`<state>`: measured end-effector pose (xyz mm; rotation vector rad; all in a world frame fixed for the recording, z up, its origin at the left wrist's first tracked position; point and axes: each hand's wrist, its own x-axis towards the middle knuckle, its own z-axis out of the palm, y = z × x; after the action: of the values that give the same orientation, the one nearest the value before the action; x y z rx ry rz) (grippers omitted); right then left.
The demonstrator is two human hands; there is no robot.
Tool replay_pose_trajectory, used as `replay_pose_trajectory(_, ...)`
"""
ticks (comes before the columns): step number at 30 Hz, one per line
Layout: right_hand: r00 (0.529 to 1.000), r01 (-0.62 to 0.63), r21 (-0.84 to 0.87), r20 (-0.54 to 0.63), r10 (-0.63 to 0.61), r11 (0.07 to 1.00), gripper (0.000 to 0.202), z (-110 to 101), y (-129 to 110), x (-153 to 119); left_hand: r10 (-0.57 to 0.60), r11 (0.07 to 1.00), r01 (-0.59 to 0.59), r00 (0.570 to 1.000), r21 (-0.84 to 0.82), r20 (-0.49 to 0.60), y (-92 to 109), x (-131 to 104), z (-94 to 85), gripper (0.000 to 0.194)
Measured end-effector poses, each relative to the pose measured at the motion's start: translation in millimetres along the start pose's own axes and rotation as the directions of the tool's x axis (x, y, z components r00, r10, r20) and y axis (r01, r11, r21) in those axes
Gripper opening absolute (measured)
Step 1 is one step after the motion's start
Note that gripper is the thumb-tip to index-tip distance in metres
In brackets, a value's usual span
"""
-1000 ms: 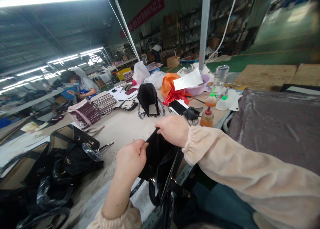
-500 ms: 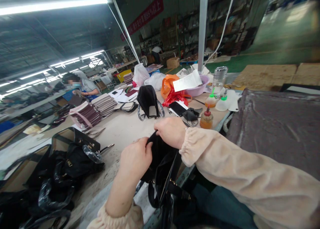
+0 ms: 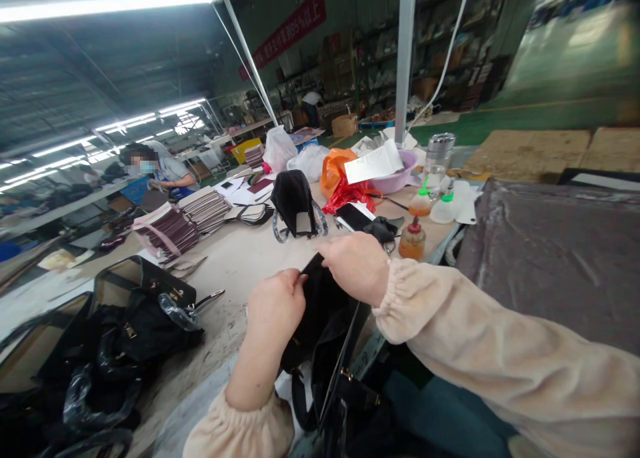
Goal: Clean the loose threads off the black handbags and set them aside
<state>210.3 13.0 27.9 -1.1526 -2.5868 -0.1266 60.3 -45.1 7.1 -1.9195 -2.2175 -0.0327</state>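
A black handbag [image 3: 325,315] is at the near edge of the table, its upper edge raised between my two hands. My left hand [image 3: 277,306] pinches that edge on the left, thumb and fingers closed on the black fabric. Close by, my right hand [image 3: 356,265] is closed on the same edge farther right; its fingertips are partly hidden. Straps and gold-coloured metal fittings hang on the bag's lower side, and its bottom is out of sight. Beyond my hands, another black bag [image 3: 294,201] with plastic-wrapped handles stands upright.
Several black bags [image 3: 145,311] lie piled at left. Stacked dark red pieces [image 3: 167,235] sit behind them. Toward the right are a phone [image 3: 354,216], a bottle of amber liquid [image 3: 413,239], a purple basin [image 3: 400,175] and a metal post [image 3: 404,58]. A co-worker [image 3: 167,168] sits farther back.
My right hand has shifted slightly right and down along the bag's edge. My left hand keeps its pinch, moving a little. The view has tilted slightly.
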Motion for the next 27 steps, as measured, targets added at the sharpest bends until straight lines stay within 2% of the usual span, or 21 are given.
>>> replay_pose_trajectory(6,1.0,0.005,0.038,0.031,-0.006,0.999,0.021,3,4,7,0.015,1.0,-0.016,1.0,-0.018,-0.014,2,0,0.5,0.03)
replay_pose_trajectory(14,0.996,0.01,0.052,0.091,-0.014,0.999,0.026,1,5,11,0.002,1.0,-0.002,0.999,0.0,0.035,4,-2,-1.3,0.033)
replay_pose_trajectory(27,0.999,0.025,0.041,0.03,-0.026,0.999,0.022,5,4,12,0.018,1.0,-0.018,1.0,-0.009,0.011,4,-1,-1.1,0.031)
